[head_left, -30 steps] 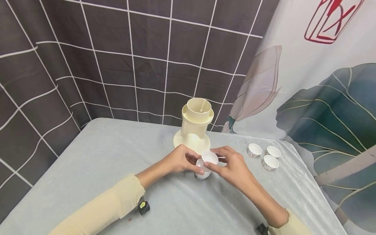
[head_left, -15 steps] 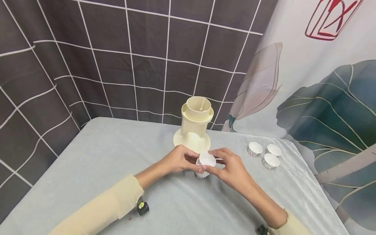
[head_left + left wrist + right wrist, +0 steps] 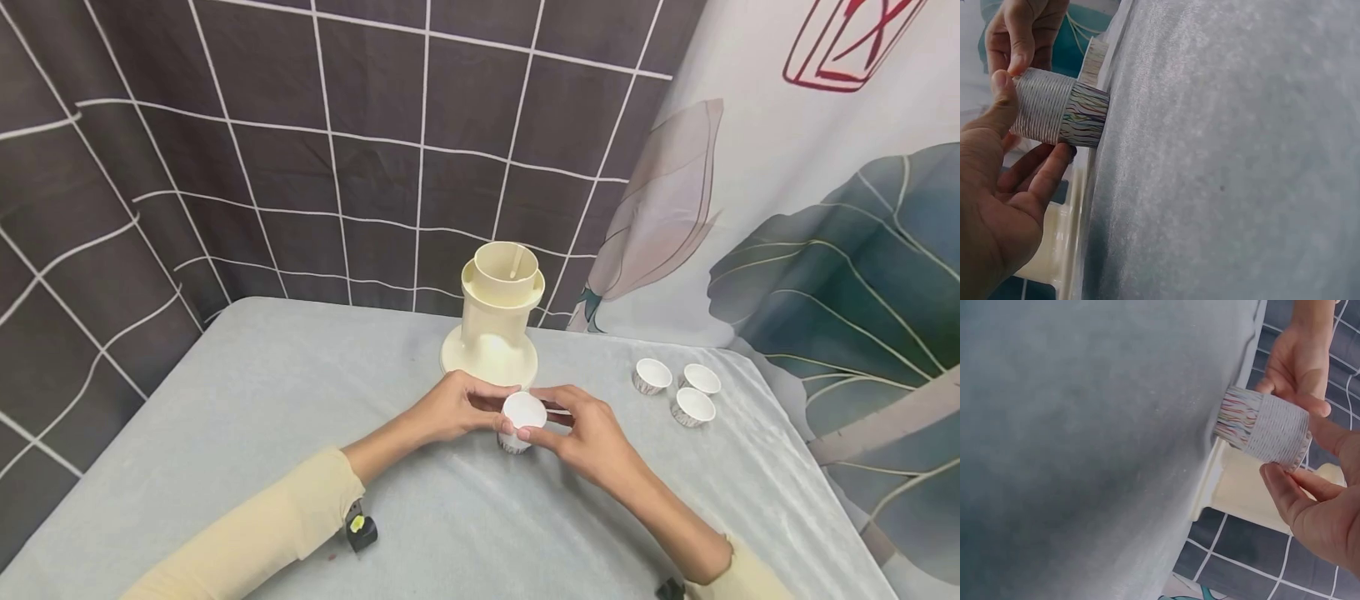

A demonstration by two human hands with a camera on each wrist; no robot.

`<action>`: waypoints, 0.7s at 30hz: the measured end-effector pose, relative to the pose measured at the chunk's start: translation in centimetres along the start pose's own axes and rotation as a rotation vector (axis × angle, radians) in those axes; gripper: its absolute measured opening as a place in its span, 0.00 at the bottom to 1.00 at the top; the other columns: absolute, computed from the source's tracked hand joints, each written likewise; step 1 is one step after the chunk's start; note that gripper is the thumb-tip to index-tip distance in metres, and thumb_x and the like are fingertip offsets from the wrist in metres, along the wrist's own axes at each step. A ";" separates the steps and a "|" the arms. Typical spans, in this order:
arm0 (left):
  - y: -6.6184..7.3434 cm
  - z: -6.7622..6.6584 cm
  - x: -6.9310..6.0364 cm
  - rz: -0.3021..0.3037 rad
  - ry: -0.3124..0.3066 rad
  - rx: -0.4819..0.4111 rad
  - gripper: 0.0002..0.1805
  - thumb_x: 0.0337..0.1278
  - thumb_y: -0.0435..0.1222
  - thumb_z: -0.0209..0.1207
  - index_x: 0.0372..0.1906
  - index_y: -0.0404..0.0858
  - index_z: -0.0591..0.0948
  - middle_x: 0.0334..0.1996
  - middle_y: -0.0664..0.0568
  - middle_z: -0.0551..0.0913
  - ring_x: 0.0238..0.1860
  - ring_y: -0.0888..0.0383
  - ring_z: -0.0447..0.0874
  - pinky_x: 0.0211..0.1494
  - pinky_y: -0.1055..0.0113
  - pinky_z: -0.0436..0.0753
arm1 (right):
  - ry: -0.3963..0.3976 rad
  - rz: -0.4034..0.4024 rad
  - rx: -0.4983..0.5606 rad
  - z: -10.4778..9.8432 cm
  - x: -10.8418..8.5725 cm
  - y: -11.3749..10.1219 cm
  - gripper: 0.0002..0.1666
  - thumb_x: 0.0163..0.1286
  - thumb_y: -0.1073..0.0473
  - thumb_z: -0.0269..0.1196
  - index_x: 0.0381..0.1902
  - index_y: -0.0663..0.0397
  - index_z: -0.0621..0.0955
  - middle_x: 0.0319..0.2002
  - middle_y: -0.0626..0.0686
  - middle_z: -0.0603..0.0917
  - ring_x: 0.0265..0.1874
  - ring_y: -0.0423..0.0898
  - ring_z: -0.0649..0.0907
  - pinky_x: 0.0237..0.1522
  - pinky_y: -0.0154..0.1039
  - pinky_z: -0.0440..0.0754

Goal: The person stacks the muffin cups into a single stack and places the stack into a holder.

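Observation:
A stack of nested paper baking cups [image 3: 523,412] stands on the table between my hands, its top cup facing up with a white inside. The wrist views show the bottom cup's coloured streaks and many close-set rims above it on the stack [image 3: 1047,103]. My left hand [image 3: 459,408] holds the stack from the left, thumb on one side and fingers on the other. From the right, my right hand [image 3: 592,429] grips the stack's upper end [image 3: 1294,434] between thumb and fingers. Right behind them stands a cream plastic cup holder [image 3: 491,333] with a round base.
Three single baking cups [image 3: 652,376] sit close together at the right on the pale blue cloth-covered table [image 3: 315,367]. A dark gridded curtain [image 3: 375,167] hangs behind the table, and a flower-printed curtain [image 3: 750,250] hangs at the right.
My right hand has lowered a cup leftward onto the stack, where it now lines up with the others. My left hand has kept its hold on the stack.

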State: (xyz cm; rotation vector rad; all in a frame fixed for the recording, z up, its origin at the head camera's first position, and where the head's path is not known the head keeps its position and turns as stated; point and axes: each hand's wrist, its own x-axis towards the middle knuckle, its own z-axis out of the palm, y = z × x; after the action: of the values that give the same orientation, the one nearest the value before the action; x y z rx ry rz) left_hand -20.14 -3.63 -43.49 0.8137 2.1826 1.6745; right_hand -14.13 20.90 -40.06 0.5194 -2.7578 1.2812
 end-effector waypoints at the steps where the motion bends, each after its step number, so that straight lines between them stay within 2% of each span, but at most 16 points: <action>1: 0.1 0.0 0.0 -0.003 0.001 -0.006 0.30 0.61 0.31 0.82 0.68 0.35 0.88 0.62 0.42 0.92 0.57 0.54 0.97 0.60 0.71 0.93 | -0.002 0.007 0.008 0.0 0.0 0.0 0.29 0.65 0.60 0.85 0.62 0.59 0.90 0.58 0.56 0.93 0.57 0.55 0.94 0.62 0.44 0.94; 5: 0.2 -0.1 0.0 -0.012 0.008 -0.012 0.29 0.64 0.33 0.81 0.69 0.38 0.88 0.62 0.44 0.92 0.57 0.54 0.97 0.61 0.71 0.93 | -0.015 0.049 0.042 -0.2 0.0 -0.1 0.30 0.65 0.60 0.85 0.64 0.62 0.89 0.60 0.61 0.93 0.59 0.59 0.94 0.62 0.44 0.94; 11: 0.6 -0.2 0.2 -0.036 0.007 0.009 0.26 0.64 0.35 0.81 0.66 0.38 0.90 0.56 0.43 0.95 0.53 0.56 0.98 0.58 0.71 0.93 | -0.048 0.135 0.093 -0.5 0.4 -0.4 0.33 0.63 0.60 0.86 0.64 0.67 0.89 0.60 0.67 0.93 0.57 0.61 0.95 0.55 0.41 0.96; 17: 1.1 -0.3 0.4 -0.053 -0.033 0.023 0.27 0.61 0.33 0.83 0.65 0.36 0.90 0.52 0.41 0.96 0.50 0.55 0.99 0.55 0.72 0.93 | -0.076 0.189 0.139 -0.7 0.8 -0.4 0.33 0.61 0.62 0.87 0.62 0.67 0.90 0.57 0.66 0.93 0.55 0.59 0.96 0.50 0.36 0.96; 21: 1.6 -0.5 0.7 -0.048 -0.065 0.072 0.28 0.59 0.33 0.84 0.64 0.34 0.90 0.53 0.42 0.96 0.54 0.53 0.98 0.60 0.66 0.94 | -0.082 0.191 0.171 -0.7 0.7 -0.3 0.33 0.60 0.63 0.87 0.62 0.68 0.89 0.57 0.66 0.93 0.56 0.60 0.95 0.50 0.36 0.96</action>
State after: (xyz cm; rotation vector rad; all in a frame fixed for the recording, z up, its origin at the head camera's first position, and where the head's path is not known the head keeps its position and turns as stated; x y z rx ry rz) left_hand -20.51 -3.35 -41.80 0.8153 2.2117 1.5331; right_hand -14.76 21.03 -39.27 0.3309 -2.8382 1.5817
